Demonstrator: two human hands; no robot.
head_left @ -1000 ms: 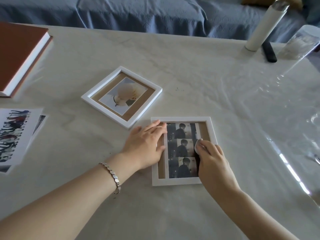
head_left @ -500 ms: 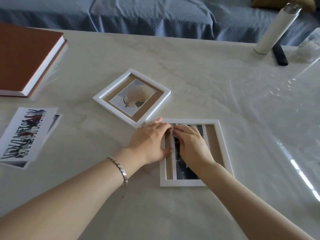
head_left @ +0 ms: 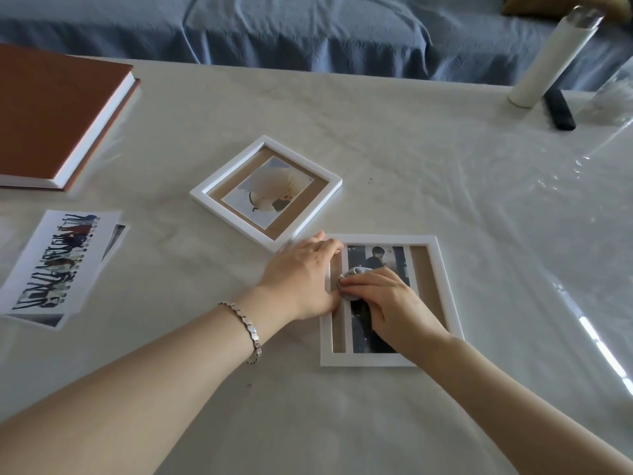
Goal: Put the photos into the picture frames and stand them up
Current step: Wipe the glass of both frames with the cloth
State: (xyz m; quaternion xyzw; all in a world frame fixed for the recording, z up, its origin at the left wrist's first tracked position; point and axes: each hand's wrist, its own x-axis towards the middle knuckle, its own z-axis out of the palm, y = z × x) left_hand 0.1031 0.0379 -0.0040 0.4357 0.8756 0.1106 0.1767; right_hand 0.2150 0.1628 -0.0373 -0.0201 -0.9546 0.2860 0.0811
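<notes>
Beneath the right hand (head_left: 390,296), pinching a wad (head_left: 356,271), lies the photo (head_left: 376,257).

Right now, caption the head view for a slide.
Left hand steadies the near frame; right hand presses a grey cloth on its photo strip; a second frame lies flat.

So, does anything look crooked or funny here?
Yes. The photo strip sits off-centre in the near frame, with more brown backing on its right. The square frame lies turned cornerwise. Nothing looks spilled or broken.
</notes>
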